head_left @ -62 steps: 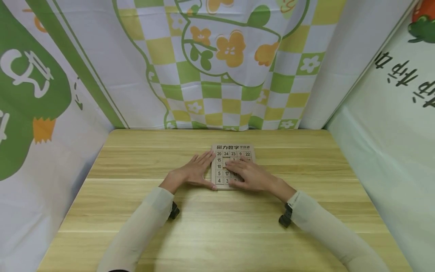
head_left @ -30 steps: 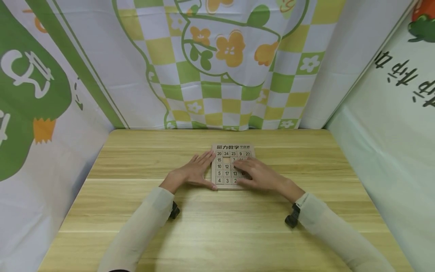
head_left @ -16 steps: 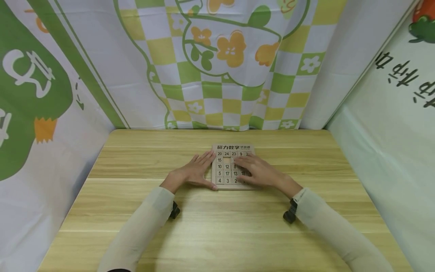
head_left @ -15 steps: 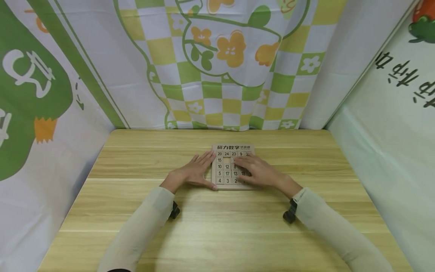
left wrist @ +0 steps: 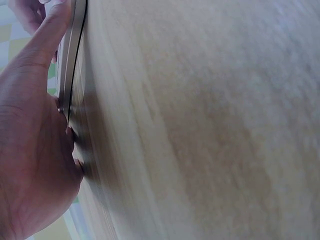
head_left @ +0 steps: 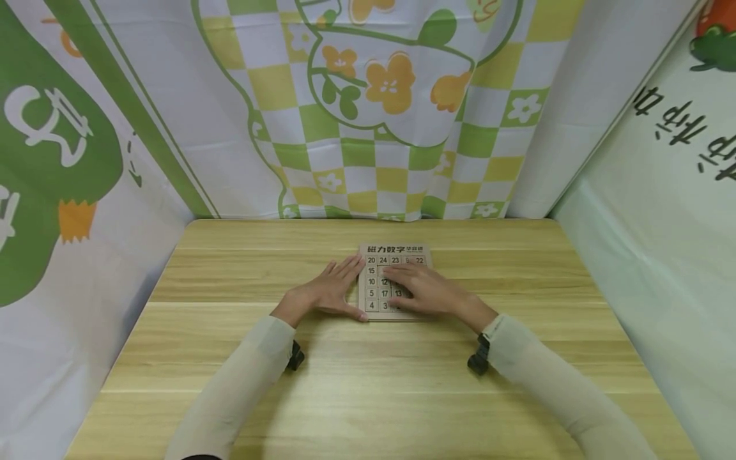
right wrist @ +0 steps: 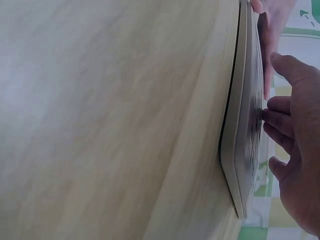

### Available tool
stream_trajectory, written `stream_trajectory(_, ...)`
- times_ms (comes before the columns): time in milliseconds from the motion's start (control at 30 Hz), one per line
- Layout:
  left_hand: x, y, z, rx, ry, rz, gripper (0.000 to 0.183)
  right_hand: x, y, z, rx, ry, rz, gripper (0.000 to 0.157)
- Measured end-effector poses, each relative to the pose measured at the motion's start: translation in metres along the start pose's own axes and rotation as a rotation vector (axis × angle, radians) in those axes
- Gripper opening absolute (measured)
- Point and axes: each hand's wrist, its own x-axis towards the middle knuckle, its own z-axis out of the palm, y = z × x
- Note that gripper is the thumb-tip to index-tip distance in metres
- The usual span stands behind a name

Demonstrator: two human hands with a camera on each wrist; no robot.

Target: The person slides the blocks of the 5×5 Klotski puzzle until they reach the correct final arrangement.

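A wooden number sliding puzzle [head_left: 372,314] lies flat on the table, with printed characters along its top edge and rows of square number tiles. My left hand [head_left: 330,291] rests against its left side, fingers stretched toward the upper corner and thumb at the lower one. Over the right half of the tiles is my right hand [head_left: 428,291], its fingertips at the second row beside the 15 tile [head_left: 371,271]. It hides several tiles. In the right wrist view, the fingertips [right wrist: 270,116] touch the puzzle's face from above; the left wrist view shows the thumb along the board's edge.
The wood-grain table [head_left: 368,390] extends around the puzzle. A patterned curtain [head_left: 391,179] hangs behind its far edge, and printed sheets stand at the left and right. Each wrist carries a small black camera [head_left: 478,361].
My right hand first shifted right, baring a gap beside the 15 tile, then came back left; its fingertips now lie over that spot. My left hand has stayed in place.
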Motion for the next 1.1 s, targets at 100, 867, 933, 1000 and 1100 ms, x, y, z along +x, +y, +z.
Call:
stream_trajectory(100,-0.003,0.005,-0.004,0.002,-0.004,0.008,0.142,0.003,-0.001,0.0,0.005,-0.01,0.0,0.067)
stream_trajectory(867,0.007,-0.008,0.006,0.003,0.004,0.004,0.146,-0.024,0.018,-0.019,0.017,0.061,0.036,0.066)
stream_trajectory(933,0.008,-0.009,0.007,0.008,0.002,0.003,0.146,-0.028,0.02,-0.021,0.018,0.058,0.054,0.067)
stream_trajectory(1000,0.008,-0.01,0.008,0.013,0.003,0.003,0.146,-0.032,0.022,-0.023,0.018,0.055,0.07,0.067)
stream_trajectory(1100,0.008,-0.01,0.008,0.015,0.008,0.006,0.146,-0.038,0.024,-0.025,0.024,0.058,0.078,0.067)
